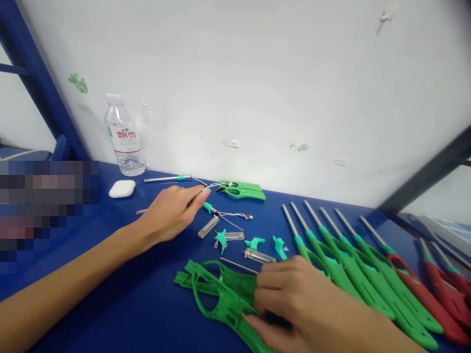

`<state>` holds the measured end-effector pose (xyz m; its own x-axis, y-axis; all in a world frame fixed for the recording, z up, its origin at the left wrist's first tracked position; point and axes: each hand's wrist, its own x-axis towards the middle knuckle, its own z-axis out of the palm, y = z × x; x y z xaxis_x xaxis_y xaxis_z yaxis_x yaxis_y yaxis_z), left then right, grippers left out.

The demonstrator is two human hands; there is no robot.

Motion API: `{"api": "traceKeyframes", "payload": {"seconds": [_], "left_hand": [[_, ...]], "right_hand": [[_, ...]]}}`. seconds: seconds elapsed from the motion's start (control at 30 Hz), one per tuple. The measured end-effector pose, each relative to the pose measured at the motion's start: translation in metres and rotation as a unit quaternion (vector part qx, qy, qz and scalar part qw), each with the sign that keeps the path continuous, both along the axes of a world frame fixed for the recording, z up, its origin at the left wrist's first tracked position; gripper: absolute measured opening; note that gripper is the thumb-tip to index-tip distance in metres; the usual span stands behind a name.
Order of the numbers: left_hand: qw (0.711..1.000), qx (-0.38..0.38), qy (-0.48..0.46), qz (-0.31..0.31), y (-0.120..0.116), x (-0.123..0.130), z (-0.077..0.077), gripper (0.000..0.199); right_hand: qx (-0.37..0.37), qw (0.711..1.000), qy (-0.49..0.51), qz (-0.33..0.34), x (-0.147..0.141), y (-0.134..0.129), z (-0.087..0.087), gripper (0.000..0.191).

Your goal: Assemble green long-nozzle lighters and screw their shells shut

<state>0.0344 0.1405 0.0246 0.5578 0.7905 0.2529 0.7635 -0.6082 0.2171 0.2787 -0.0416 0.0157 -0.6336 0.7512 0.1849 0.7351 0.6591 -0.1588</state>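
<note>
Hands [296, 296] on green casing [227, 305], white wires [214, 185]

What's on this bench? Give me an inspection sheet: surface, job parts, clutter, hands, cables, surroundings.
Surface: blue table, parts spread across it.
Job parts: open green shells in front; clear tubes and teal pieces loose mid-table; green lighters and red lighters lined up at right.
Clutter: bottle upright near the wall; white case lying in front of it.
Left hand: fingers at the far white wires; grip unclear.
Right hand: fingers on the near shell; grip unclear.
Cables: thin white wires with small connectors, loose on the table and by the left fingers.
Surroundings: white wall behind, marked in places; blue beam at left.
</note>
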Motion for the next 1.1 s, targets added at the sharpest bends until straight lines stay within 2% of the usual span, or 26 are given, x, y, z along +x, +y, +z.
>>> {"api": "traceKeyframes", "payload": {"seconds": [0.13,0.2,0.33,0.47,0.53,0.63,0.7,0.77,0.8,0.97,1.1], "left_hand": [[1.0,0.002,-0.006,-0.004,0.0,0.0,-0.001,0.026],[1.0,0.003,-0.012,-0.007,0.001,0.0,-0.001,0.026],[0.999,0.003,-0.03,-0.014,0.002,-0.001,-0.002,0.026],[0.998,-0.01,-0.056,-0.042,0.004,-0.002,-0.004,0.026],[0.994,-0.03,-0.068,-0.074,0.004,-0.003,-0.005,0.028],[0.983,-0.083,-0.081,-0.144,0.003,-0.004,-0.004,0.035],[0.968,-0.125,-0.087,-0.197,0.001,-0.005,-0.001,0.037],[0.953,-0.162,-0.092,-0.239,-0.004,-0.005,0.004,0.033],[0.947,-0.177,-0.094,-0.252,-0.008,-0.005,0.006,0.029],[0.933,-0.231,-0.098,-0.258,-0.031,-0.003,0.011,0.029],[0.925,-0.262,-0.103,-0.255,-0.046,-0.001,0.011,0.035]], "right_hand": [[0.082,0.996,-0.013,-0.042,0.007,0.007,-0.002,0.039],[0.099,0.993,0.002,-0.056,0.009,0.009,-0.002,0.041],[0.017,0.997,0.063,-0.046,0.007,0.004,0.002,0.035],[-0.03,0.998,0.053,-0.018,0.001,-0.001,0.003,0.021],[-0.011,0.998,0.059,-0.03,0.0,0.0,0.003,0.022],[0.069,0.991,0.089,-0.073,0.002,0.004,0.005,0.031],[0.135,0.978,0.124,-0.104,0.005,0.006,0.008,0.024],[0.178,0.964,0.146,-0.135,0.006,0.007,0.01,0.008],[0.191,0.959,0.149,-0.147,0.006,0.007,0.011,0.007],[0.173,0.965,0.126,-0.15,0.001,0.007,0.006,0.031],[0.158,0.969,0.137,-0.13,0.0,0.007,0.001,0.029]]}}
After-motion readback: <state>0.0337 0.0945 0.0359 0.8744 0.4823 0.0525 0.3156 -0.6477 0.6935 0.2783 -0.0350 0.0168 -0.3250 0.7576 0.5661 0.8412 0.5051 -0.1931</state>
